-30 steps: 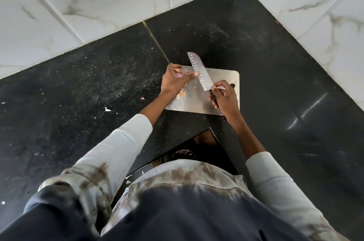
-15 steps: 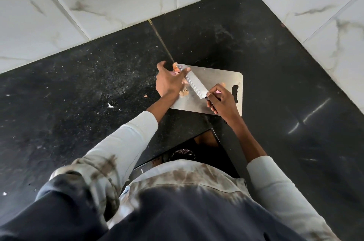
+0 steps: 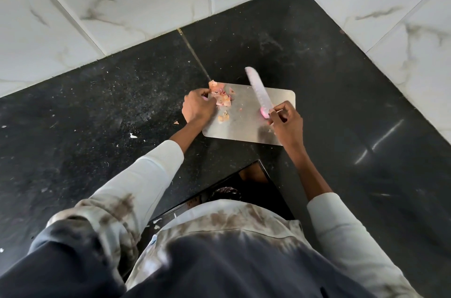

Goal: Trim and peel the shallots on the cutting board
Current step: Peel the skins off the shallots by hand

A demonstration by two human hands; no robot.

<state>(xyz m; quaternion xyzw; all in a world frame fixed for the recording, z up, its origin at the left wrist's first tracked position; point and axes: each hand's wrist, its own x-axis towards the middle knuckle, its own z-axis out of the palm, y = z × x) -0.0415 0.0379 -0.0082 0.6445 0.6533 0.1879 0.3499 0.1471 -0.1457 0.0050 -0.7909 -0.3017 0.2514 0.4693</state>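
A steel cutting board lies on the black counter. My right hand grips the knife handle, and the blade points up and away to the left above the board. A pink peeled shallot sits at the heel of the blade, against my right thumb. My left hand is at the board's left edge with its fingers curled. A pink bit of shallot peel shows between them. A pile of papery peels lies at the board's far left corner, touching those fingertips.
Loose peel scraps lie on the board, and small flakes dot the black counter to the left. White marble-tiled walls close the corner behind and to the right. The counter's near edge has a notch by my body.
My hands have parted. The left hand went left to the peel pile, and the right hand swung the knife off it to the right, blade lifted. The shallot is now by the right hand.
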